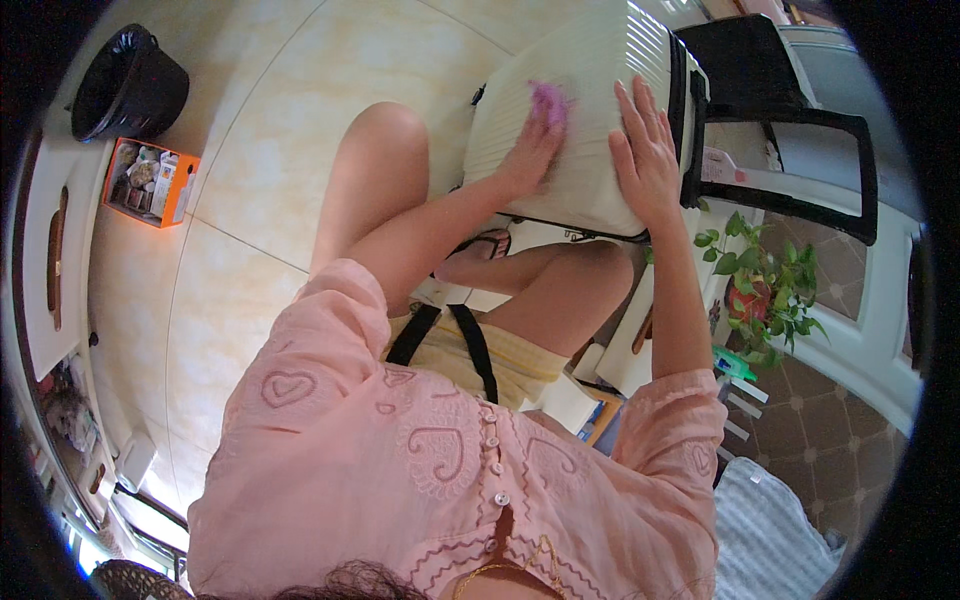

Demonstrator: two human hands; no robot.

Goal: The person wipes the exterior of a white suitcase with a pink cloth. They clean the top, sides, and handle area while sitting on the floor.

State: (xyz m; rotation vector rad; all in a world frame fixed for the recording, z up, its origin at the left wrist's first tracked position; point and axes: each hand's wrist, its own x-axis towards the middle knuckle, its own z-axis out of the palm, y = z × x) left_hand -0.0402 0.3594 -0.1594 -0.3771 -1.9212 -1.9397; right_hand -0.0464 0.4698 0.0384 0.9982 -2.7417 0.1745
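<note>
A cream ribbed suitcase (pixel 590 140) with black trim stands in front of me, close to my knees. My left hand (pixel 530 160) presses a crumpled purple cloth (pixel 548 104) against its broad pale face, and the cloth is slightly blurred. Farther right, my right hand (pixel 645 150) lies flat on the same suitcase near its black-trimmed edge. The fingers of that hand are stretched out and hold nothing. From the right side of the suitcase a black loop-shaped frame (pixel 868 180) sticks out.
A leafy potted plant (pixel 765 280) stands right of the suitcase, by a white door frame (pixel 880 270). At the far left are a black bin (pixel 135 85) and an orange box (pixel 150 182) of small items. A black chair-like object (pixel 745 60) stands behind the suitcase.
</note>
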